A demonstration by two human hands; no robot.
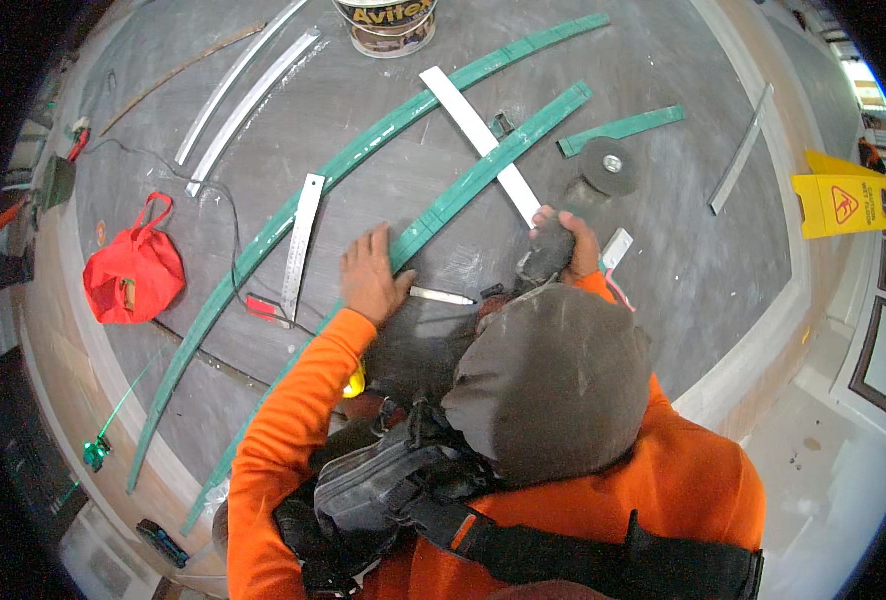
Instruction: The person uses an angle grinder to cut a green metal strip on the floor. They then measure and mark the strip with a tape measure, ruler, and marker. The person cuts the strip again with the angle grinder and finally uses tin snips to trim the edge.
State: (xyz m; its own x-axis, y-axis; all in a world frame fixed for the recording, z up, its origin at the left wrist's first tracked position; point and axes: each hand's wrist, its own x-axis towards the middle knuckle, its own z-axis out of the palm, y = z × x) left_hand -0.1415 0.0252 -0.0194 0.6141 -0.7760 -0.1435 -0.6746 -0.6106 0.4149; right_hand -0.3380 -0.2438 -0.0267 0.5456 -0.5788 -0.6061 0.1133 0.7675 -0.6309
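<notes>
My left hand (374, 277) lies with its fingers stretched out on a long green strip (463, 185), near its middle. My right hand (578, 243) is closed around a dark grey rounded thing (545, 255); its kind is not clear, and the grey cap hides part of it. A flat white bar (463, 115) crosses the green strip, with its near end beside my right hand. Between my hands rests a white marker (443, 296) with a dark tip. A black abrasive disc (611, 166) lies beyond my right hand.
A longer curved green strip (363, 142) and a steel ruler (303, 240) lie at left. A red bag (135, 272), a power cord (235, 215), a bucket (388, 40) and a short green piece (628, 128) surround the work. A yellow floor sign (843, 205) stands right.
</notes>
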